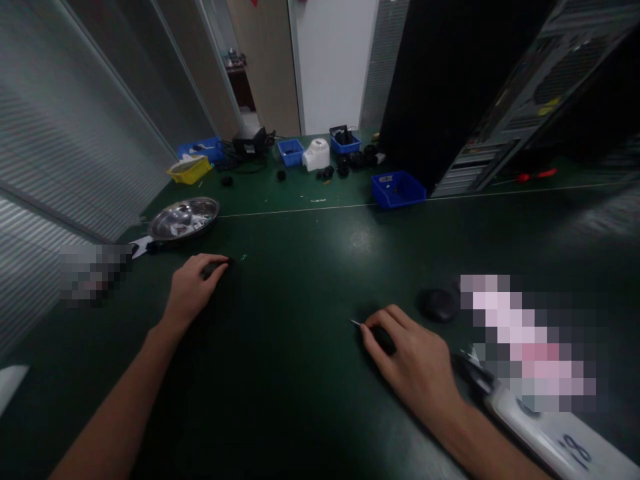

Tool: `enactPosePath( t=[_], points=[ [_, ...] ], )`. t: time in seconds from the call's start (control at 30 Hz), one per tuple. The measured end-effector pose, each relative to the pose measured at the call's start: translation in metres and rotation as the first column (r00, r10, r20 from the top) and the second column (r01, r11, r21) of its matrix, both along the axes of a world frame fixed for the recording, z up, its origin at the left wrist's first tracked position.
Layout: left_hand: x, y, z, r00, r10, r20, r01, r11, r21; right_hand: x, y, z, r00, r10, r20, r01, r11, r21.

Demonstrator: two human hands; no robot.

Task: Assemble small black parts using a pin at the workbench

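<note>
My left hand (193, 283) is closed in a pinch on the green table (280, 373), just in front of the steel bowl (210, 213). Between its thumb and forefinger is a small black part (229, 261), mostly hidden and hard to tell from the dark tabletop. My right hand (415, 353) rests lower on the right, its fingers closed around a slim tool with a thin metal tip (354, 323). The tip points left, and the rest of the tool is covered by the fingers, so its kind does not show. Beyond that hand lies a round black object (440, 305).
Small white pieces lie in the bowl. Along the back stand a blue bin (399, 190), a yellow tray (190, 171), a white housing (317, 155) and several black parts (355, 160). A white device (555, 420) lies beside my right forearm. Blinds (60, 133) border the left.
</note>
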State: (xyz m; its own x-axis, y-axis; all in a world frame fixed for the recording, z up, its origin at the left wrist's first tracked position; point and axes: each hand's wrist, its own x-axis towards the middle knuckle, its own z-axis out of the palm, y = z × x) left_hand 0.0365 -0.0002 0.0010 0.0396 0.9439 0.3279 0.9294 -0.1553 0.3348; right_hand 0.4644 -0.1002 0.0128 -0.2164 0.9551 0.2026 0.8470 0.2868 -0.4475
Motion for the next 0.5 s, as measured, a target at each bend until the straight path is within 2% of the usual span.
enactPosePath(
  t=[0.07, 0.17, 0.33, 0.43, 0.5],
  points=[
    [0.006, 0.004, 0.0, 0.999, 0.04, 0.008, -0.04, 0.999, -0.006, 0.0, 0.0, 0.0, 1.0, -0.003, -0.002, 0.003, 1.0, 0.001],
    [0.016, 0.008, 0.002, 0.999, 0.034, -0.006, -0.034, 0.999, -0.01, -0.001, 0.001, 0.0, 1.0, -0.005, -0.01, 0.005, 1.0, 0.0],
    [0.033, 0.011, 0.009, 0.991, 0.048, -0.124, -0.037, 0.996, 0.087, -0.001, 0.001, 0.0, 1.0, 0.002, -0.015, -0.002, 1.0, -0.01],
    [0.039, 0.019, 0.008, 0.975, -0.016, -0.221, 0.018, 1.0, 0.004, -0.001, 0.001, 0.001, 1.0, -0.003, -0.019, 0.003, 1.0, -0.012],
    [0.04, 0.026, 0.005, 0.971, -0.019, -0.237, 0.012, 1.0, -0.029, -0.001, 0.0, 0.003, 1.0, -0.007, -0.017, 0.006, 1.0, -0.012]
  ],
)
